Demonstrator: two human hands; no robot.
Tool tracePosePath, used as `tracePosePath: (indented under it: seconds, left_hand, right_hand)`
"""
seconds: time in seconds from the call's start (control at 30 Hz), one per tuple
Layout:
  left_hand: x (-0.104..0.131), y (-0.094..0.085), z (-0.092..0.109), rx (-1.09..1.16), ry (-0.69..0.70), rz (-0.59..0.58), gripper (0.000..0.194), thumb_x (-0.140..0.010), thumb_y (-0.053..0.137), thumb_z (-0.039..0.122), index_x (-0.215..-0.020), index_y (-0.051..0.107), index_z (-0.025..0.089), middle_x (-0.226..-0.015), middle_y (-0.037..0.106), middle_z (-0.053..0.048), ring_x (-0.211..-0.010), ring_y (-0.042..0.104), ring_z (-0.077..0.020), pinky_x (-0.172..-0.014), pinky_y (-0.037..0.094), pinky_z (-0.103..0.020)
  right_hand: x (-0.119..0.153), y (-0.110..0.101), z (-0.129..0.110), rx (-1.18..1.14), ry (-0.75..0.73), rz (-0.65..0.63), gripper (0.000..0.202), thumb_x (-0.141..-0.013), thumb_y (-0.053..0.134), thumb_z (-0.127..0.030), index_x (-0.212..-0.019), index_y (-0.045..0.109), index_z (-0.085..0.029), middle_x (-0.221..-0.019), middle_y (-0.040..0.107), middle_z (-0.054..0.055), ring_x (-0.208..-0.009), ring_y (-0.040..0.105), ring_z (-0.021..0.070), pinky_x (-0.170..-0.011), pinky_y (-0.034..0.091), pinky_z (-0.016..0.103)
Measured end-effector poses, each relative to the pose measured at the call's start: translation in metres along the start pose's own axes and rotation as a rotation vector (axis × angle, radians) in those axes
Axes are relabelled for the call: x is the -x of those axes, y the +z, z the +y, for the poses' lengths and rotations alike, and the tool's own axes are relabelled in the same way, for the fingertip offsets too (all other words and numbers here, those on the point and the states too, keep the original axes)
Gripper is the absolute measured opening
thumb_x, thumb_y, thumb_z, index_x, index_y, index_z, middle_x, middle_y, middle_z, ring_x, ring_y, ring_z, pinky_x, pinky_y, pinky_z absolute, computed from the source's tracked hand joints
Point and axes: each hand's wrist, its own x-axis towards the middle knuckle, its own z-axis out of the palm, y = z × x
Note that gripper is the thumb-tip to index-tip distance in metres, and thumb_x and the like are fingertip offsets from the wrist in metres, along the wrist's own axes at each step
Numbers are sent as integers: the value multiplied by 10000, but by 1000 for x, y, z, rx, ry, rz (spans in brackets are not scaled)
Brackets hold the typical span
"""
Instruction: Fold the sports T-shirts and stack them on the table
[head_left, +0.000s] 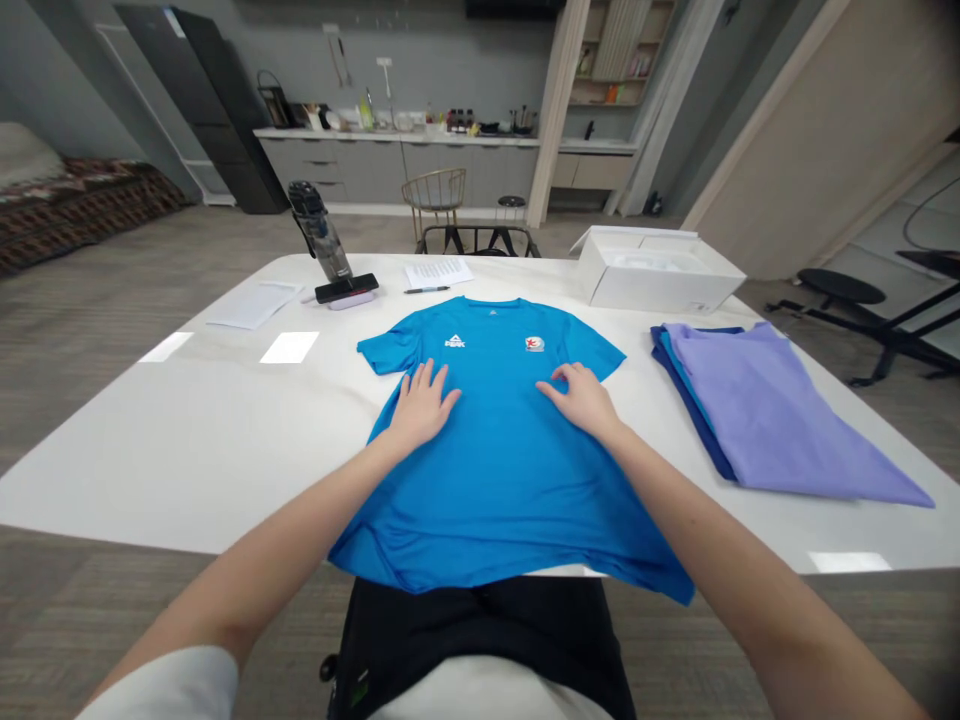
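A white table (150,440) is filling the middle of the view, its near corners running out of frame on both sides. On it, straight in front of the person, a blue T-shirt (487,470) is lying spread front up, collar pointing away, its rippled hem hanging past the near edge. The step in hand seems to be flattening the shirt; the next move is probably calling for light, even pressure outward and toward the hem, where creases are showing. The right forearm (697,520) is covering part of one side seam, and the shirt's back is lying out of sight.

To the right, a stack of cloths (772,420) is showing purple on top; the blue and navy layers beneath are mostly hidden. Behind it, a white box (660,288) is standing open, its contents hard to make out.

The left hand (421,405) is resting on the chest with fingers spread, gripping nothing. The right hand (585,400) is hovering or resting at the other side, fingers loosely bent and apart from the thumb, apparently holding nothing; its palm is facing out of view.

Smallest, the round crest (534,344) is showing lettering too tiny for reading.
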Motion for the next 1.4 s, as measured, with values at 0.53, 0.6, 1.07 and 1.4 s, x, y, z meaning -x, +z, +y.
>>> tracePosePath:
  seconds: [0.53, 0.6, 1.07, 1.4]
  left_hand:
    - [-131, 10, -102, 22, -370, -167, 755, -993, 199, 674, -1575, 403, 238, -1686, 291, -119, -1555, 260, -342, -1223, 233, -610]
    - [-134, 4, -100, -27, -375, -113, 733, -990, 230, 673, -1497, 503, 218, -1594, 445, -168, -1467, 405, -380, -1170, 305, -626]
    - [-234, 38, -30, -57, -253, -120, 734, -1023, 216, 581, -1520, 457, 98, -1635, 368, -201, -1509, 343, -347, -1232, 238, -525]
    - [-261, 37, -36, -64, -255, -20, 463, -1022, 289, 238, -1300, 633, 101, -1347, 641, -221, -1269, 580, -337, -1075, 409, -483]
  right_hand:
    - [-118, 33, 71, 76, 452, -162, 724, -960, 221, -776, -1525, 476, -403, -1660, 332, 87, -1481, 281, 460, -1092, 230, 773]
    - [-125, 29, 74, 85, 464, -195, 744, -948, 214, -796, -1532, 463, -409, -1654, 340, 105, -1480, 276, 487, -1069, 189, 828]
    - [-215, 83, -12, 111, 200, -328, 764, -986, 52, -718, -1654, 198, -378, -1737, 95, -19, -1583, 45, 359, -1184, 31, 751]
    - [-240, 92, -2, 66, 198, -90, 638, -1058, 129, -518, -1625, 305, -285, -1654, 344, 111, -1488, 298, 326, -1188, 191, 646]
